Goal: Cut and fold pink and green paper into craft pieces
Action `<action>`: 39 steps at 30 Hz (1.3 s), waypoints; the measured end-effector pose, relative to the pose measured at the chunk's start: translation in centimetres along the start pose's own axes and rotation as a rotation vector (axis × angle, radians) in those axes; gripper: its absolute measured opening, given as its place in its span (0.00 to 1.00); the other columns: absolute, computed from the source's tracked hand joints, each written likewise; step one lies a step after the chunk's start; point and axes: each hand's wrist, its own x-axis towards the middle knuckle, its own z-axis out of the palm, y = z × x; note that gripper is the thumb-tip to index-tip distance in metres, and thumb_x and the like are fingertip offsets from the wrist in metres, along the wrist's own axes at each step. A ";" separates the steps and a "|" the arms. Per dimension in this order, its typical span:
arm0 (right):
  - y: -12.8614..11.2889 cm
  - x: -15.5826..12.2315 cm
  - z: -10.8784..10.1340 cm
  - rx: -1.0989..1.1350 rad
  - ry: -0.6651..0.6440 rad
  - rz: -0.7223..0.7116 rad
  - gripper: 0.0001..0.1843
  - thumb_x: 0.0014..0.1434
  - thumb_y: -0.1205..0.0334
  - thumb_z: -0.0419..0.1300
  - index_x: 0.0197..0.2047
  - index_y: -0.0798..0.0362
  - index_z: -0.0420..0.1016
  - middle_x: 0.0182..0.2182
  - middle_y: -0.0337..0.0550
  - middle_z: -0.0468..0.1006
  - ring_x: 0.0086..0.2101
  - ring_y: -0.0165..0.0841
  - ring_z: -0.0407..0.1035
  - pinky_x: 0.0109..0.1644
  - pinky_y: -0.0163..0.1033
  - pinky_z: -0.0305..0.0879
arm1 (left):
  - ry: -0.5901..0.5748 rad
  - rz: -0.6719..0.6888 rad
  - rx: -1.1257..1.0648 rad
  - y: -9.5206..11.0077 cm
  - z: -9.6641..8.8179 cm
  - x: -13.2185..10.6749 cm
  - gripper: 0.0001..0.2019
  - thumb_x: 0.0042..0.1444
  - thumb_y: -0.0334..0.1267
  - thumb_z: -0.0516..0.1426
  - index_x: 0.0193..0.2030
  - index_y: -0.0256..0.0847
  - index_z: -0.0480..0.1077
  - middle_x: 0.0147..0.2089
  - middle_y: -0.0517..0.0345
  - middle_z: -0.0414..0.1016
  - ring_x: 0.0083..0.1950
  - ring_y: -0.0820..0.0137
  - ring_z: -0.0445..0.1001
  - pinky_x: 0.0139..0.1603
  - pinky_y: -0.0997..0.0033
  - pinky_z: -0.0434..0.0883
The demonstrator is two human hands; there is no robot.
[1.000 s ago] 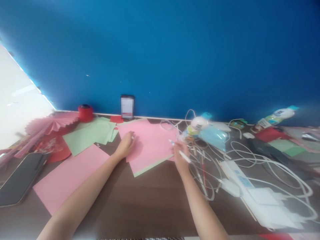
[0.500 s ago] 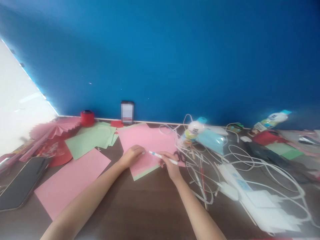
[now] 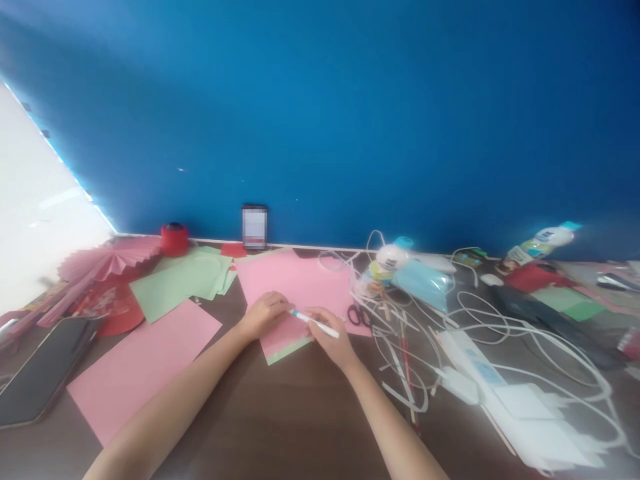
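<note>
My right hand [image 3: 333,337] is closed around a white marker pen [image 3: 325,327] with a blue band near its front end. The pen slants to the left, and its front end meets the fingertips of my left hand [image 3: 267,315]. That left hand rests on pink paper [image 3: 315,280] with its fingers curled together; anything inside them is too small to make out. A strip of light green paper [image 3: 287,351] shows along the pink paper's near edge. Scissors [image 3: 359,317] with dark handles lie right of my right hand, on the paper's right part.
Left lie a loose pink sheet [image 3: 145,370], green sheets [image 3: 175,280], a pink folded fan [image 3: 113,257] and a dark phone [image 3: 45,367]. A small screen [image 3: 255,227] leans on the blue wall. Right are a bottle [image 3: 390,260], tangled white cables and a power strip [image 3: 520,400].
My right hand has moved left with the pen, bringing its front end from a short gap up to my left fingertips. My left hand has hardly moved.
</note>
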 end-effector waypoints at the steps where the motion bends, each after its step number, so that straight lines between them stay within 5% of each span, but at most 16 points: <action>1: -0.1 0.1 -0.1 0.016 -0.013 0.003 0.14 0.53 0.57 0.57 0.41 0.55 0.73 0.24 0.39 0.74 0.24 0.28 0.68 0.28 0.35 0.68 | -0.035 0.000 0.009 0.3 -0.2 0.1 0.12 0.60 0.33 0.47 0.46 0.39 0.68 0.37 0.51 0.71 0.40 0.68 0.69 0.40 0.67 0.67; 5: -0.4 0.1 -0.9 0.098 -0.101 0.023 0.14 0.56 0.57 0.55 0.38 0.56 0.76 0.27 0.43 0.77 0.28 0.30 0.70 0.34 0.38 0.69 | -0.156 -0.112 -0.042 2.2 -0.9 0.3 0.14 0.61 0.36 0.43 0.49 0.39 0.64 0.40 0.50 0.70 0.41 0.67 0.69 0.43 0.65 0.67; 10: -1.3 -0.4 -0.6 0.125 -0.171 0.016 0.14 0.57 0.56 0.54 0.40 0.54 0.77 0.27 0.42 0.76 0.27 0.31 0.70 0.32 0.38 0.69 | -0.131 -0.598 -0.274 4.1 -0.4 0.2 0.15 0.63 0.38 0.37 0.50 0.41 0.58 0.22 0.66 0.60 0.23 0.73 0.63 0.26 0.74 0.62; 13: -1.9 -0.8 -0.3 0.054 -0.180 -0.050 0.14 0.58 0.58 0.54 0.42 0.53 0.77 0.28 0.41 0.76 0.27 0.30 0.69 0.34 0.38 0.69 | -0.104 -0.673 -0.370 4.2 0.0 0.2 0.13 0.62 0.37 0.37 0.48 0.40 0.57 0.18 0.69 0.53 0.19 0.74 0.58 0.23 0.76 0.58; 20: -1.9 -0.9 -0.2 -0.129 -0.225 -0.163 0.13 0.59 0.59 0.52 0.41 0.51 0.77 0.29 0.42 0.76 0.33 0.32 0.70 0.40 0.39 0.67 | -0.162 -0.652 -0.473 4.2 0.1 0.2 0.11 0.61 0.36 0.38 0.46 0.40 0.56 0.19 0.68 0.55 0.21 0.74 0.59 0.24 0.75 0.58; 23: -1.2 -0.6 -0.4 -0.147 -0.158 -0.153 0.12 0.58 0.58 0.54 0.40 0.51 0.77 0.28 0.42 0.75 0.30 0.31 0.69 0.36 0.38 0.68 | -0.074 -0.642 -0.473 4.1 0.6 0.3 0.13 0.62 0.37 0.37 0.50 0.40 0.54 0.25 0.64 0.61 0.26 0.73 0.64 0.28 0.73 0.62; 27: 0.1 0.2 -2.5 -0.191 0.242 -0.077 0.12 0.55 0.56 0.55 0.38 0.52 0.74 0.24 0.39 0.73 0.22 0.29 0.66 0.27 0.36 0.67 | 0.106 -0.591 -0.297 3.5 0.6 0.4 0.14 0.60 0.35 0.41 0.53 0.38 0.54 0.39 0.53 0.67 0.38 0.69 0.68 0.40 0.66 0.65; 30: 1.4 1.1 -5.4 -0.446 0.478 -0.209 0.10 0.54 0.58 0.56 0.37 0.53 0.73 0.30 0.42 0.74 0.31 0.34 0.69 0.38 0.41 0.68 | 0.060 -0.508 -0.099 3.6 0.2 0.2 0.10 0.57 0.34 0.45 0.44 0.38 0.62 0.37 0.53 0.68 0.38 0.67 0.67 0.42 0.64 0.64; 36: 4.5 1.8 -9.2 -0.976 0.094 -0.274 0.23 0.53 0.72 0.47 0.50 0.51 0.69 0.49 0.50 0.69 0.51 0.39 0.62 0.53 0.48 0.59 | -0.220 -0.276 0.148 6.0 -0.2 0.4 0.17 0.48 0.50 0.55 0.40 0.40 0.67 0.39 0.50 0.67 0.40 0.61 0.65 0.40 0.60 0.62; 39: 5.6 1.2 -9.9 -1.158 0.069 -0.212 0.30 0.50 0.78 0.45 0.53 0.46 0.67 0.56 0.48 0.64 0.55 0.41 0.57 0.55 0.53 0.55 | -0.290 -0.247 0.182 6.5 -0.1 0.5 0.19 0.48 0.52 0.55 0.41 0.41 0.68 0.43 0.49 0.67 0.43 0.59 0.65 0.41 0.59 0.63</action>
